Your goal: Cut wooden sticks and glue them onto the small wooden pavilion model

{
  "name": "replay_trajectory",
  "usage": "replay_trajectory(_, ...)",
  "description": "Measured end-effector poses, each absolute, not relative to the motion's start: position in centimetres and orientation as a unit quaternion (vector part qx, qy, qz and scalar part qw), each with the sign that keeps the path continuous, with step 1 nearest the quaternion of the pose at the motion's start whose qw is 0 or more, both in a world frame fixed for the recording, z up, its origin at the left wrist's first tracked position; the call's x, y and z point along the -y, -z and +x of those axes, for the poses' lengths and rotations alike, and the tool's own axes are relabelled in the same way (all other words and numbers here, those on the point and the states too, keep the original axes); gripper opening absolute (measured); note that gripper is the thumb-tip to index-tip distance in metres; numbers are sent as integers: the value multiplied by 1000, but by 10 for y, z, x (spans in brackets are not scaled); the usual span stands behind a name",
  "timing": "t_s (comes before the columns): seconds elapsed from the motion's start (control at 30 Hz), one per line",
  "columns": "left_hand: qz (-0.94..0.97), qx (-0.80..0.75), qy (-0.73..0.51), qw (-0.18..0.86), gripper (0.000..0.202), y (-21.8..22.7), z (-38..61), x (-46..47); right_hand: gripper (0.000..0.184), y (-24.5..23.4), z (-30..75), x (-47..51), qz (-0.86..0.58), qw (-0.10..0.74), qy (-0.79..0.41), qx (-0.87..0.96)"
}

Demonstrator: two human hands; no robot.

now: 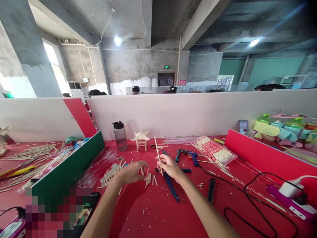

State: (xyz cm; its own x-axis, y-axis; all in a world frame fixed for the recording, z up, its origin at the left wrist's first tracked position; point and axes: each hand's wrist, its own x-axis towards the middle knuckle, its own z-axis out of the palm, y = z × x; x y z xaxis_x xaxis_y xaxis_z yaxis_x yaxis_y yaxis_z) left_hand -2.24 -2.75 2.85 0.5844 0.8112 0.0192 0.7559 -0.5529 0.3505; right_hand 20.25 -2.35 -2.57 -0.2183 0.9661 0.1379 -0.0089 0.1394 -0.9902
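- The worktop (143,218) is red and littered with small pale scraps.
- The right hand (169,165) pinches a long wooden stick (156,145), held tilted above the worktop, near its middle.
- The left hand (136,171) has its fingers bent over cut short sticks (148,179); whether it grips one, I cannot tell.
- Blue-handled pliers (171,188) lie beneath the right hand.
- Beyond the hands, a small stick-built pavilion (141,138) stands upright beside a dark-lidded bottle (121,137).
- To the right lie a glue gun (193,158), its cable trailing, and a plastic packet of sticks (215,150).
- A green divider (71,165) bounds the left side, a red divider (260,148) the right, and a pale partition (173,115) the back.
- Past the partition, tops of heads show before a bare, patchily painted grey wall (138,59).
- A green lit sign (166,66) hangs above a dark doorway (166,79).
- Concrete beams (208,19) cross the ceiling, where a lit bulb (117,40) hangs on the left.
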Motion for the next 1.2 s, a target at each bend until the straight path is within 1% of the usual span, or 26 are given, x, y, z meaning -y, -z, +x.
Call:
replay_trajectory(0.17,885,-379,-216,164,45,-29,-13,29,40,21,192,33,-338,488,-603,532)
replay_trajectory(0.33,885,-356,-243,174,44,-25,-5,30,47,21,179,40,-335,513,-606,507)
replay_trajectory(0.47,884,-384,-206,171,50,-20,-11,24,49,26,181,34,-358,522,-590,501)
replay_trajectory(0.5,885,-396,-179,169,47,-19,-15,22,49,27,183,32,-364,524,-582,504)
replay_trajectory(0.63,884,-434,-45,170,26,-12,-26,15,45,30,191,24,-382,529,-525,546)
replay_trajectory(0.7,880,-441,-19,177,21,-7,-28,14,41,31,194,22,-392,527,-493,570)
replay_trajectory(0.87,891,-417,-23,177,14,-1,-22,14,26,31,196,24,-415,502,-439,619)
replay_trajectory(0.93,887,-434,-49,152,16,-1,-21,14,16,32,196,25,-429,482,-394,654)
replay_trajectory(1.0,873,-466,-75,126,19,-1,-21,14,7,31,197,26,-458,445,-333,693)
replay_trajectory(1.1,854,-503,-76,109,26,3,-24,10,9,27,197,30,-512,376,-264,726)
replay_trajectory(1.2,854,-504,-64,111,33,7,-25,7,13,20,195,36,-535,341,-241,734)
